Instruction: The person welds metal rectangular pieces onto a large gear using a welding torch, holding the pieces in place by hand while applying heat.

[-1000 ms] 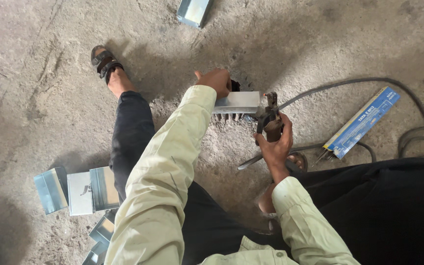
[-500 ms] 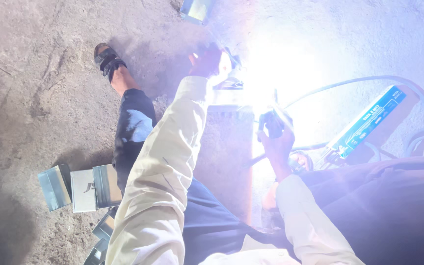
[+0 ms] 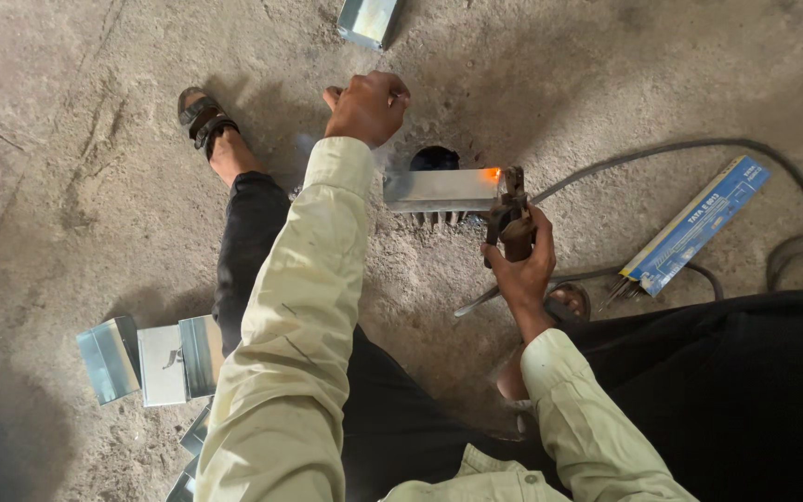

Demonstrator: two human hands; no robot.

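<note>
A shiny folded metal box piece (image 3: 439, 191) lies on the concrete floor, with an orange glowing spot at its right end. My right hand (image 3: 519, 265) grips a dark welding electrode holder (image 3: 509, 214) right beside that glowing end. My left hand (image 3: 367, 105) is closed just beyond the piece's left end, above a dark object I cannot make out. Whether the left hand holds something is not clear.
More folded metal pieces (image 3: 146, 358) lie at my left knee, and another metal piece (image 3: 367, 19) sits at the top edge. A blue box of welding rods (image 3: 699, 223) and black cables (image 3: 680, 149) lie to the right. My sandalled foot (image 3: 202, 121) stretches out left.
A bright welding arc flashed at the piece's right end half a second ago. It is out now, leaving an orange glow. My left hand stays raised beyond the piece.
</note>
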